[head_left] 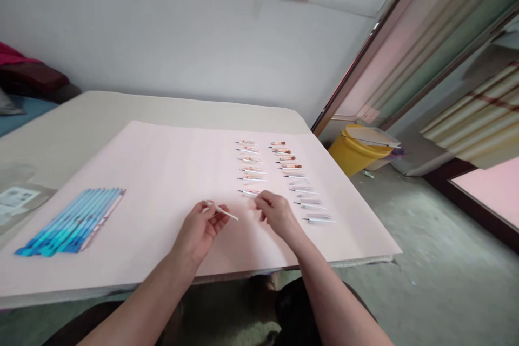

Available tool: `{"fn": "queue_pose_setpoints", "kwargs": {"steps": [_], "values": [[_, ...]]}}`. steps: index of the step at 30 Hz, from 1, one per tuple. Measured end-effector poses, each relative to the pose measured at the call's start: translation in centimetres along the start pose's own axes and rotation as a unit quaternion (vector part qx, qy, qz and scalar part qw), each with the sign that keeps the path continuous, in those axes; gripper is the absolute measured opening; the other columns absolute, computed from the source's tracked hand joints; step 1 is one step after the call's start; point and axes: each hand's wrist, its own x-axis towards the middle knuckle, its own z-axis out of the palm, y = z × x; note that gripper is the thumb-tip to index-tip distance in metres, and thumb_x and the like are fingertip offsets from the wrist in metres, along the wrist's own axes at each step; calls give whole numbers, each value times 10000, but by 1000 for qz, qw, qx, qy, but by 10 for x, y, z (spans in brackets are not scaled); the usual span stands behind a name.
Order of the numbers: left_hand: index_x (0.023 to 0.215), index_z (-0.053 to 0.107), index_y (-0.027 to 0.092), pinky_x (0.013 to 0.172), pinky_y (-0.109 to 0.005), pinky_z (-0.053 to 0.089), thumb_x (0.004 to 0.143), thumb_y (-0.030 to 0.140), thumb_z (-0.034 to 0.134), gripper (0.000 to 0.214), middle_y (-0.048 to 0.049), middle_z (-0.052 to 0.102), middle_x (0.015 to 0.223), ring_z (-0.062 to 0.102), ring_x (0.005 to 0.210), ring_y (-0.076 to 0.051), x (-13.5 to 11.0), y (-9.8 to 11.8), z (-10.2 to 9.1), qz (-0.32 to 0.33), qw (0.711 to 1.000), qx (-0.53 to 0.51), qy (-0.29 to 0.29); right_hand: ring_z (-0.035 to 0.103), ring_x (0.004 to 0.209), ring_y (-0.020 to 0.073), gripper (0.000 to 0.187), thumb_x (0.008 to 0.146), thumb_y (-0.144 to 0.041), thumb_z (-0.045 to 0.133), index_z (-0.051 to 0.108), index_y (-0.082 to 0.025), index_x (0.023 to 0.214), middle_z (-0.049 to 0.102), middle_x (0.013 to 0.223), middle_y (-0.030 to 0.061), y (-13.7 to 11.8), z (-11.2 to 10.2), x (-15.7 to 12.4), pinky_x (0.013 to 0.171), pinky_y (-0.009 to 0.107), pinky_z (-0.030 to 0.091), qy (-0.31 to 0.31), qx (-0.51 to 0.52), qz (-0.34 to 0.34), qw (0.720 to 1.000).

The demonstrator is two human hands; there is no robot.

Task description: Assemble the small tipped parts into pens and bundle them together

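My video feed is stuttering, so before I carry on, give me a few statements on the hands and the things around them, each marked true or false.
1. The left hand holds a slim white stick. True.
2. A blue bundle lies to the left of both hands. True.
3. The right hand is touching the blue bundle. False: the right hand is at the near end of the left of two columns of slim pieces.
4. A yellow bin stands beyond the right side of the table. True.
5. The white stick lies loose among the slim pieces. False: the left hand's fingers hold it.
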Motion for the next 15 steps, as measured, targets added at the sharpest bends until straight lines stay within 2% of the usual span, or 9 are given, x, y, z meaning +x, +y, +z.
{"fn": "queue_pose_setpoints", "kwargs": {"steps": [2,3,6,11,15], "values": [[713,523,150,699,-332,558,775,37,536,129,-79,633,785,659,799,-191,2,7,-3,13,1000,-9,5,575,641,131,162,838,-219,434,570,-183,759,603,720,22,9,-13,4,578,229,383,63,-176,-4,982],[708,527,148,701,-332,559,771,30,536,134,-81,633,790,658,805,-192,3,10,-5,18,1000,-11,6,584,700,148,143,835,-200,445,586,-188,816,616,798,41,12,-17,5,599,240,375,65,-250,1,966],[698,531,144,715,-336,559,762,20,540,140,-89,637,795,656,806,-192,3,15,-7,28,1000,-12,4,598,777,185,183,860,-211,429,588,-207,952,599,969,76,15,-15,4,590,263,356,10,-386,12,922],[692,532,148,713,-339,558,755,17,544,146,-91,641,797,656,800,-194,0,15,-6,25,1000,-18,-1,607,807,211,219,891,-211,373,569,-202,989,581,979,91,15,0,2,606,284,365,-59,-441,15,895],[680,527,146,701,-336,559,751,13,543,151,-91,637,788,653,788,-190,1,17,-7,32,999,-24,17,599,795,198,164,880,-205,412,569,-198,926,602,943,84,12,3,1,607,272,348,-73,-429,-1,900]]}}
